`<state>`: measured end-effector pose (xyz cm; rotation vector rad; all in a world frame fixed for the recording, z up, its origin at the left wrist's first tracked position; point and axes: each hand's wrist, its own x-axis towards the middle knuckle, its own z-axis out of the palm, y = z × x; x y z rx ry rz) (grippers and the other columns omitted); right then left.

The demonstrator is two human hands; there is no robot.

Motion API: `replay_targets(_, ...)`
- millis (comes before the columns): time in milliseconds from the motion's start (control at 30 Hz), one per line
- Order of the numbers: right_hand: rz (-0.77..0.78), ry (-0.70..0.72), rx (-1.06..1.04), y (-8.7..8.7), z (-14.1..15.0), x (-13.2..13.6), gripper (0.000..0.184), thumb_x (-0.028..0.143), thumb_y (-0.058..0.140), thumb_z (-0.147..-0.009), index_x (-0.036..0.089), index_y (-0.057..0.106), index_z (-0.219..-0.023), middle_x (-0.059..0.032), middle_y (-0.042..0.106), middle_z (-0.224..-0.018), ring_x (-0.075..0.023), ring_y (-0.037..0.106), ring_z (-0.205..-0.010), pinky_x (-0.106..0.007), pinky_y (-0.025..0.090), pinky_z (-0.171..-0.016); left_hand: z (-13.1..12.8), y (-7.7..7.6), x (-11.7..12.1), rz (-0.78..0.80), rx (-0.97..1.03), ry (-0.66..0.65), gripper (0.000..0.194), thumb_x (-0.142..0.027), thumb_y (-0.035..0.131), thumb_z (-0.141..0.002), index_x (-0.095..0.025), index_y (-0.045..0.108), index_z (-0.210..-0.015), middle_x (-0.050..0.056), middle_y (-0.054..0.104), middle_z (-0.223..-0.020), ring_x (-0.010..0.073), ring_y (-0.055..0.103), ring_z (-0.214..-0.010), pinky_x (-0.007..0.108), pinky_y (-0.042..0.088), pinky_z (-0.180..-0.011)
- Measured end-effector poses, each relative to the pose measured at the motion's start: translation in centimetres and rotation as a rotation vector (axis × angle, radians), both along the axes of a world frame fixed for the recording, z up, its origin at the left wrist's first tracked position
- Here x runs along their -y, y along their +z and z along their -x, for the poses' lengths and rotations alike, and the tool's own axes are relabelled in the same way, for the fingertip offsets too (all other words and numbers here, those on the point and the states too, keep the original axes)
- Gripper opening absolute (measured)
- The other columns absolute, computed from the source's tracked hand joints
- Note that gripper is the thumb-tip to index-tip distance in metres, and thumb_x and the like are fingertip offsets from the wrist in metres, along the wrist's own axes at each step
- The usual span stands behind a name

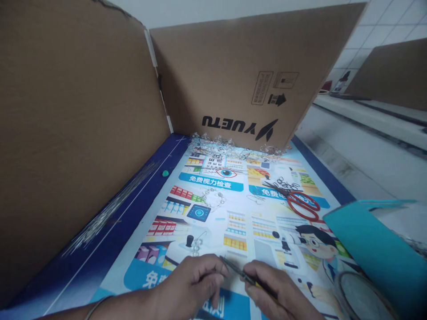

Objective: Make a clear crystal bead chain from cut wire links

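Note:
Near the bottom of the head view, my right hand (271,289) is closed round slim pliers (238,269) with yellow on the handle. Their dark tip reaches left to the fingers of my left hand (196,284). That hand is pinched shut, and whatever is between its fingertips is too small or hidden to name. Just beyond it, a short cluster of clear beads (197,246) with a thin wire lies on the printed sheet; I cannot tell if it joins my left fingers. A clear beaded bracelet (214,198) rests farther out.
Red-handled scissors (303,205) lie at right, by small dark rings (287,183). Thin wires (110,206) run along the left edge. Cardboard panels (213,75) wall the back and left, with beaded pieces (227,146) at their foot. A teal box (376,249) and round clear container (362,295) stand right.

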<state>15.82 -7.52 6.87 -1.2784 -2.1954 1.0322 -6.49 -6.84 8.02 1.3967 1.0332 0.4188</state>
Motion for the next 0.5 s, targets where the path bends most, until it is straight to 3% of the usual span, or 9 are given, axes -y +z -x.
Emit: replay_targets(500,-0.019,0.009,-0.012,-0.41,-0.34,-0.04,0.022,0.037,0.045,-0.086,0.022,0.057,-0.098,-0.0033,0.065,-0.086,-0.0169,0.06,-0.076,-0.022,0.047,-0.066,0.15,-0.17,0.04,-0.052,0.04,0.017,0.025,-0.035,0.045,-0.087,-0.015,0.06,-0.089,-0.002,0.053,-0.057,0.0099,0.047,-0.054,0.02,0.037,-0.058)
